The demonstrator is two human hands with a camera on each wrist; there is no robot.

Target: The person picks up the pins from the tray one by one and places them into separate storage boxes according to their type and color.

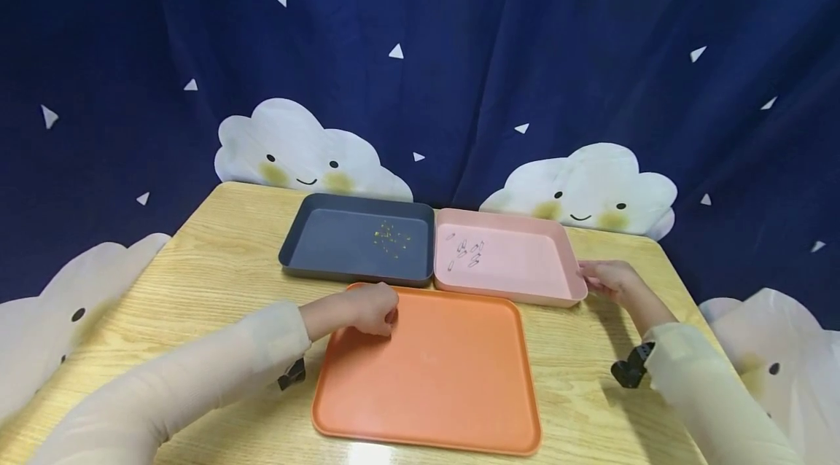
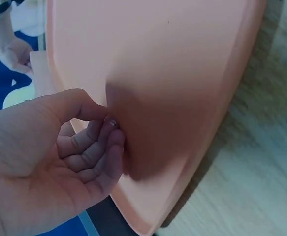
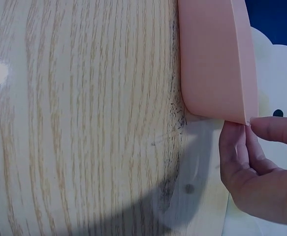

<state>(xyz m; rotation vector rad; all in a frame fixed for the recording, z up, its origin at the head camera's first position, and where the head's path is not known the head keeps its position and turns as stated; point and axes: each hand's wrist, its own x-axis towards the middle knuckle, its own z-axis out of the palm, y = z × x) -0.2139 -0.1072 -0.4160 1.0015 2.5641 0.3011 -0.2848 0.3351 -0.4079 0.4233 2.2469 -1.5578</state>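
Observation:
My left hand (image 1: 374, 308) hangs over the upper left part of an orange tray (image 1: 433, 370), its fingers curled. In the left wrist view, thumb and forefinger meet at a tiny shiny thing (image 2: 112, 123), too small to name. My right hand (image 3: 261, 167) pinches the near right corner of a pink tray (image 3: 212, 59), thumb on the rim and fingers below it. Several paper clips (image 1: 475, 259) lie in the left half of that pink tray. Several tiny yellow pieces (image 1: 378, 235) are scattered in a dark grey tray (image 1: 328, 239).
The two deep trays stand side by side at the back of the wooden table (image 1: 216, 254), with the orange one in front. Behind hangs a dark blue curtain (image 1: 446, 71) with clouds and triangles. Each wrist wears a black device (image 1: 631, 366).

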